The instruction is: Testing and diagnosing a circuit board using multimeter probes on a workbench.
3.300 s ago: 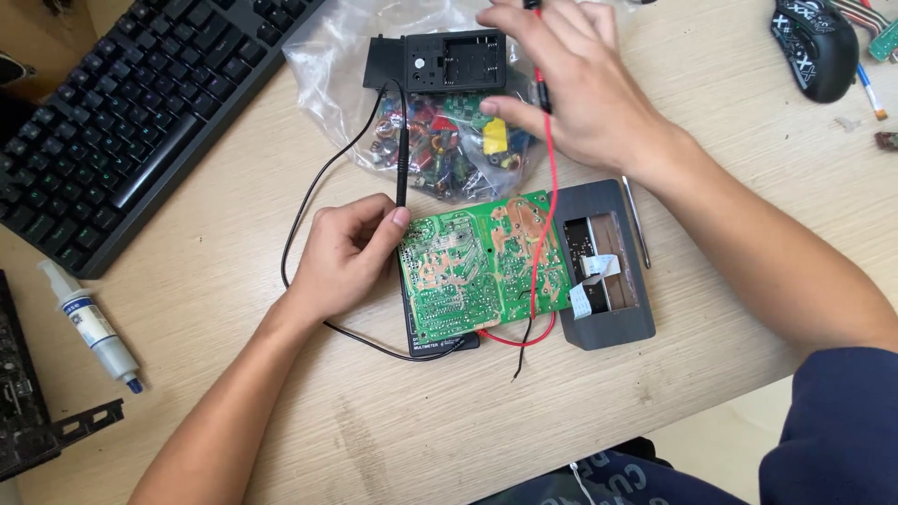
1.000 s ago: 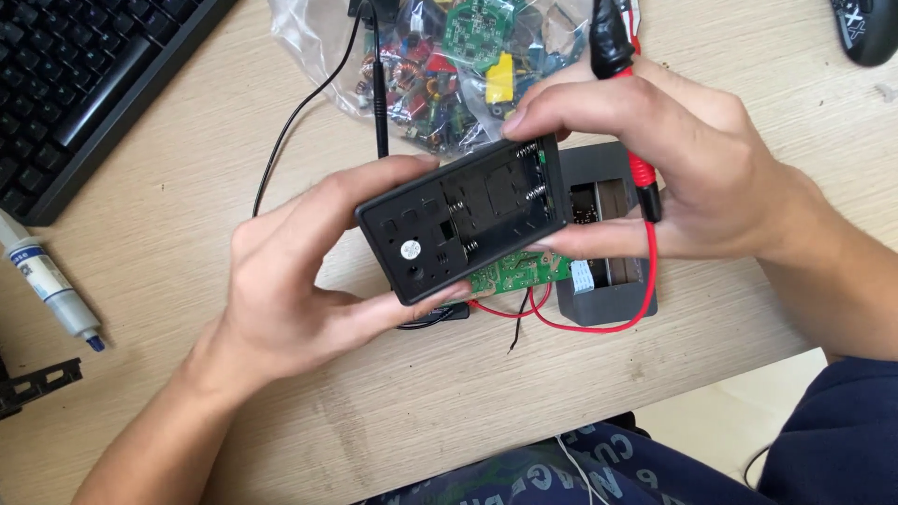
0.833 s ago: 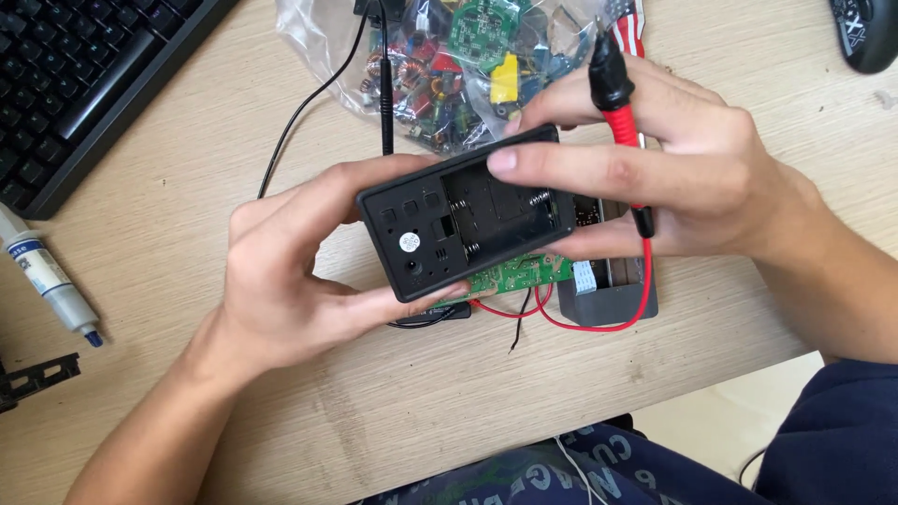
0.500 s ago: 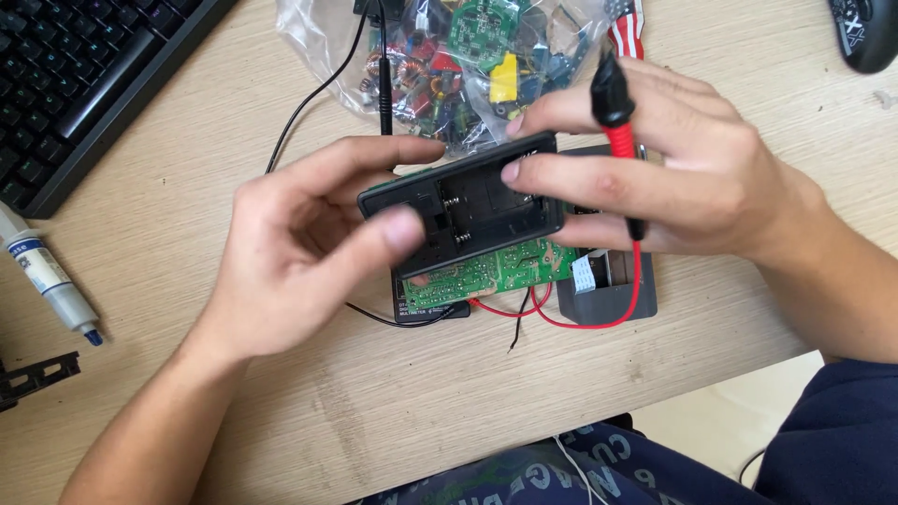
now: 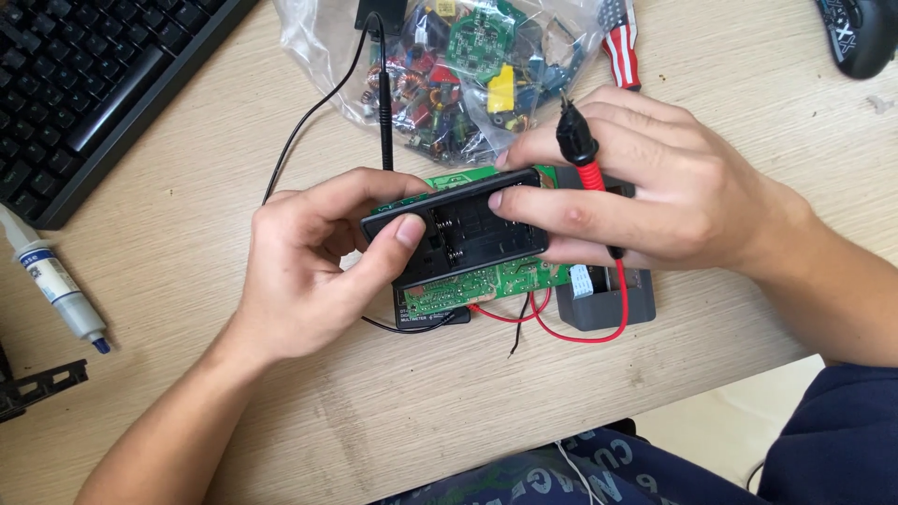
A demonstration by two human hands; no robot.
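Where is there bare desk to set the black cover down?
Bare wooden desk lies between the black keyboard and the black cable, and along the near edge below the left hand. It is crowded around the green circuit board and clear parts bag.

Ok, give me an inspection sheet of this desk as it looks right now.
Surface: wooden desk.
Job's things: black casing held over green circuit board; grey housing beside it.
Clutter: bag of parts, syringe tube, black bracket.
Fingers: left hand and right hand both grip the casing; right also holds red probe.
Cables: red lead, black lead.
Surroundings: keyboard, mouse.
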